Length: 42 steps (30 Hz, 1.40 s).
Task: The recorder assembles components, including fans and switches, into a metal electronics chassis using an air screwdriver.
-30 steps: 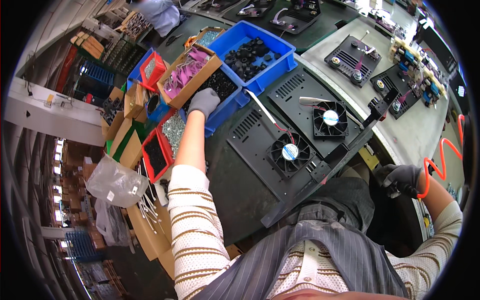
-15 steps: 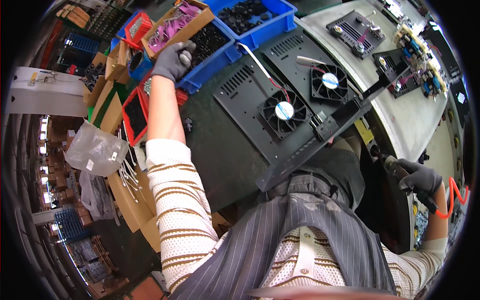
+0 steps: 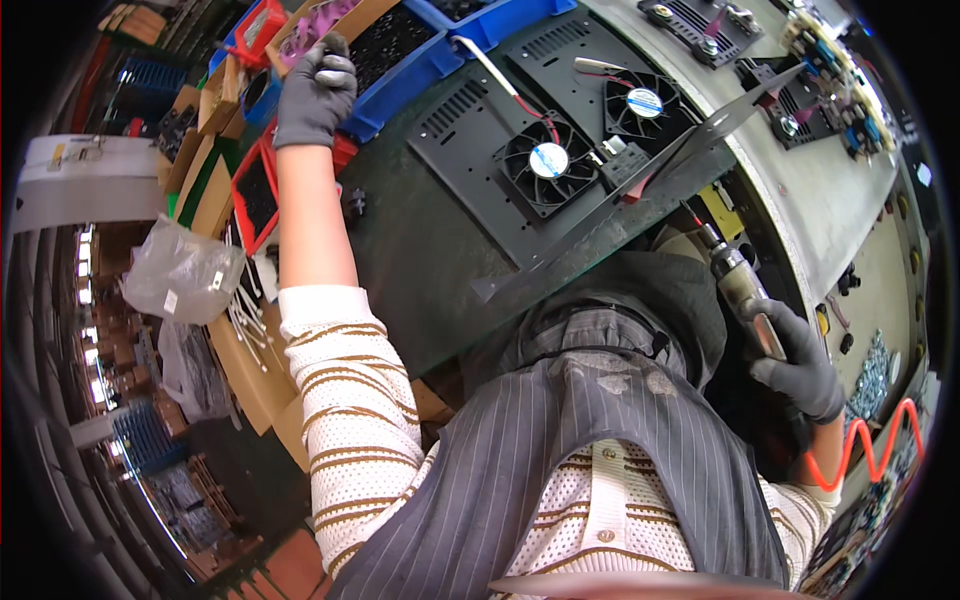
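My left hand [image 3: 318, 92], in a dark grey glove, is closed with fingers curled, between a cardboard box of purple strips [image 3: 318, 28] and a blue bin of small black parts [image 3: 400, 95]. Whatever its fingers hold is hidden. On the right, my gloved right hand [image 3: 800, 362] grips a pneumatic screwdriver [image 3: 738, 278], its bit pointing up toward the bench edge. Two black cooling fans, one nearer [image 3: 548, 160] and one farther [image 3: 644, 103], lie on slotted black metal plates [image 3: 455, 150]. In front of them runs a long black metal strip [image 3: 600, 228], partly blurred.
An orange coiled hose [image 3: 868, 450] hangs below my right hand. Red trays [image 3: 258, 195] and a clear plastic bag [image 3: 185, 275] are at the left. On the metal surface at the far right stand slotted black assemblies [image 3: 700, 30] and circuit boards [image 3: 845, 90].
My right hand has brought the screwdriver left, closer to the bench edge, with its bit now in plain sight. My left hand stays closed by the bins. The whole view has shifted slightly.
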Available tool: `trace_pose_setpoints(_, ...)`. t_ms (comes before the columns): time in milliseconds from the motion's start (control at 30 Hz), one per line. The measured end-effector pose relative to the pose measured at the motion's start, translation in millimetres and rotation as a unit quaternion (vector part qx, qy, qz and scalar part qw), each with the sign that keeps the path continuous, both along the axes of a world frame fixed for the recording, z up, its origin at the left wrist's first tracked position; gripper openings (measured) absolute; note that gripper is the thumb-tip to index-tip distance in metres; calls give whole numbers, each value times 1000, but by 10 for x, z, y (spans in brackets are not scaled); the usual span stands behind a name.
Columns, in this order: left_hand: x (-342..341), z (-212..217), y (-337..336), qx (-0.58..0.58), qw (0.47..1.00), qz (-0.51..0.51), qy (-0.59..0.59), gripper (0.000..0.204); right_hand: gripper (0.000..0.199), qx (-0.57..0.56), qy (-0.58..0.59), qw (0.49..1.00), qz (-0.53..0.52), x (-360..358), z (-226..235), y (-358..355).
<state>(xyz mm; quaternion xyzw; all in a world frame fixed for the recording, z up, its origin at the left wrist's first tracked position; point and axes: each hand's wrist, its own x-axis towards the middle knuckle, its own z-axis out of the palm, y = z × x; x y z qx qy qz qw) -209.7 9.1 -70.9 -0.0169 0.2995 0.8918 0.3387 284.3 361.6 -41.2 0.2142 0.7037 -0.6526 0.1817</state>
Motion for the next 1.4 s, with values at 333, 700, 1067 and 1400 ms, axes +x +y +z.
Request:
trace_pose_setpoints(333,2238,-516,-355,29,983,-68,-166,27,87,-105,134,976,-134,-187,-975,-329)
trace_pose_setpoints(700,3364,-677,596,-98,953,-242,-154,30,58,-221,-11,973,-72,-148,-983,-176)
trace_pose_setpoints(1067,3108,-781,1571,45,943,-288,-161,36,80,-170,-7,984,-53,304,-435,-13)
trace_pose_setpoints(1400,3151,-714,1709,13,954,-282,-105,33,68,-198,17,980,-6,235,-642,18)
